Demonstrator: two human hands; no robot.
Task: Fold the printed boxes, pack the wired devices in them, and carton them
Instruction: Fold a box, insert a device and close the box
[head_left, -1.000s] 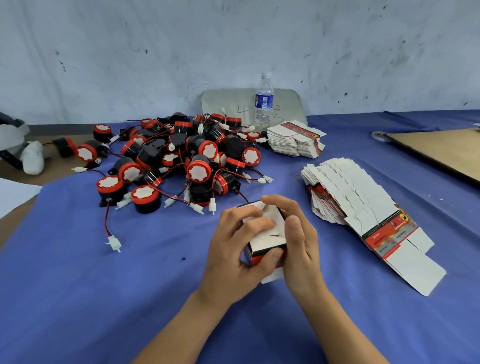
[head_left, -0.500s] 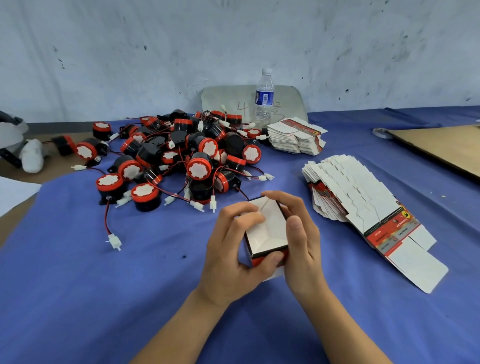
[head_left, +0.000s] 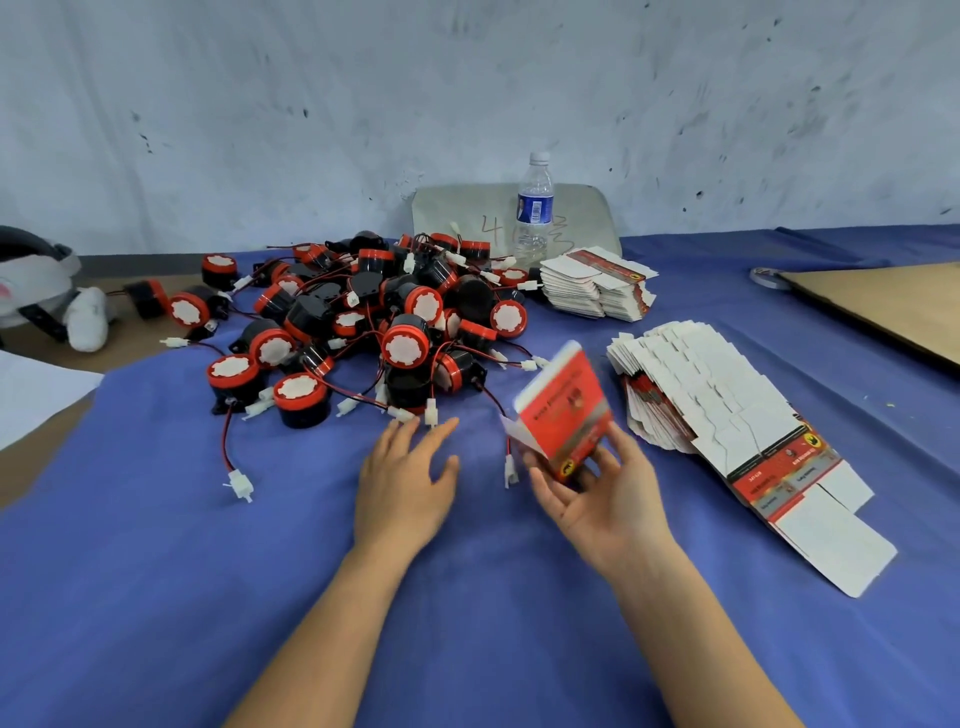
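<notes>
The right hand holds a folded red box above the blue-covered bench. The palm faces up, and the fingers and thumb are curled round the box's lower end. The box tilts up and away from the palm, with its printed red side towards the camera and a white flap sticking out at its left edge. It is blurred, so the print cannot be read.

The left hand is to the left of the box and apart from it. It is palm down, low over the cloth, with its fingers straight, spread and holding nothing. Its fingertips point at the near edge of a pile of black-and-red wired devices, which fills the middle of the bench. A white plug from that pile lies just beyond the fingertips. Another plug on a red and black wire lies between the two hands.

Just right of the held box is a fanned stack of flat boxes, running towards the near right. A smaller stack of flat boxes sits further back, beside the pile. Behind it a water bottle stands in front of a grey board by the wall. A cardboard sheet lies at the far right, and a plush toy at the far left.
</notes>
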